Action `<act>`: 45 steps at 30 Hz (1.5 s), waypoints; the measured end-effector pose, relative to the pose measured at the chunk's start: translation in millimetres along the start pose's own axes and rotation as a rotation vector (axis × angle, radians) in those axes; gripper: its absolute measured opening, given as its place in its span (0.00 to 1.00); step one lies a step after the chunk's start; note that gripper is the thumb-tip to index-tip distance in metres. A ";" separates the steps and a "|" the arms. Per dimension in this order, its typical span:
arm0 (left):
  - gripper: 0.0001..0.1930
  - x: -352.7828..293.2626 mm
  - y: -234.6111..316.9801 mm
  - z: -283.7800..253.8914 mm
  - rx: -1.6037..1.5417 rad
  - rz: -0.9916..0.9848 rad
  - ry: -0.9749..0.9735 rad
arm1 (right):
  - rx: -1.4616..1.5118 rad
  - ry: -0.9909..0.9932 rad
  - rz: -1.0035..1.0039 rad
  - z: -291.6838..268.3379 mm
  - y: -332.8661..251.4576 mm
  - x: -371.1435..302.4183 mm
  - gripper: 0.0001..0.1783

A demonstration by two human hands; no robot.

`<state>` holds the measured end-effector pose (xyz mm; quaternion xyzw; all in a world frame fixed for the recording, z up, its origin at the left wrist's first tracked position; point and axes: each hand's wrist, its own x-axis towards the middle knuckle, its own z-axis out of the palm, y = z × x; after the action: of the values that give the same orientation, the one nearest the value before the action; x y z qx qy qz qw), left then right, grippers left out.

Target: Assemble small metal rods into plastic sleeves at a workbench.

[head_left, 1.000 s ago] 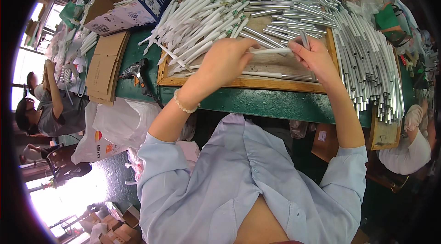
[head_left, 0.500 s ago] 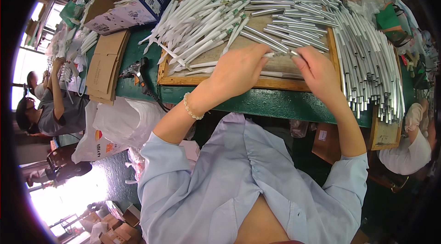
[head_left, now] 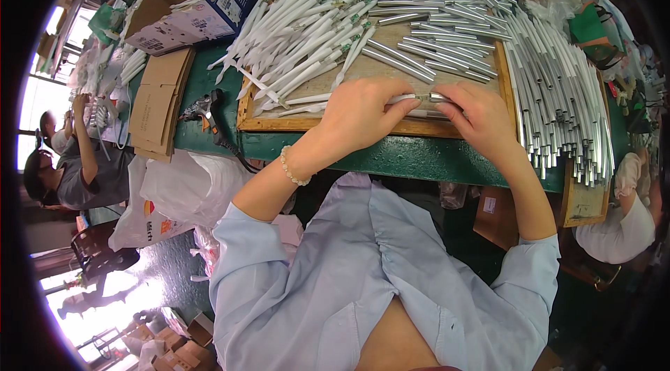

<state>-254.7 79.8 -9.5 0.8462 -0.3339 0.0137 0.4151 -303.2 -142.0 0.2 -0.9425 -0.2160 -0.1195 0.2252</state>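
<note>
My left hand (head_left: 363, 114) grips the white end of a slim rod (head_left: 419, 98), and my right hand (head_left: 477, 118) grips its silver metal end. The two hands meet low over a wooden tray (head_left: 377, 125) near its front edge. Behind my left hand lies a pile of white tubes (head_left: 300, 29) on the tray. Silver metal tubes (head_left: 433, 1) are heaped at the tray's back right. Another thin rod (head_left: 307, 99) lies on the tray board just left of my left hand.
A long row of silver tubes (head_left: 558, 92) lies right of the tray on the green table (head_left: 398, 158). A glue gun (head_left: 206, 107), flat cardboard (head_left: 157, 102) and an open box (head_left: 188, 4) sit left. Other people (head_left: 77, 168) work at left and right.
Both hands have come down toward me from the tray's middle to its front edge, still holding the rod, and have drawn closer together on it.
</note>
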 end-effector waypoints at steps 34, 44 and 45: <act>0.13 11.3 -12.3 -5.3 -0.616 -0.208 -0.643 | -0.416 0.259 -0.454 -8.6 -19.7 -13.7 0.25; 0.06 -7.3 13.7 6.3 0.266 0.337 -0.044 | 0.499 -0.276 0.448 -23.5 -24.0 -10.2 0.15; 0.06 -8.9 9.8 9.7 0.269 0.403 -0.019 | 0.497 -0.273 0.446 -22.4 -18.6 -9.8 0.15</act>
<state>-269.7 73.6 -11.7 0.8102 -0.4950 0.1325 0.2845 -323.2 -141.2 23.5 -0.8902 -0.0556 0.1158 0.4370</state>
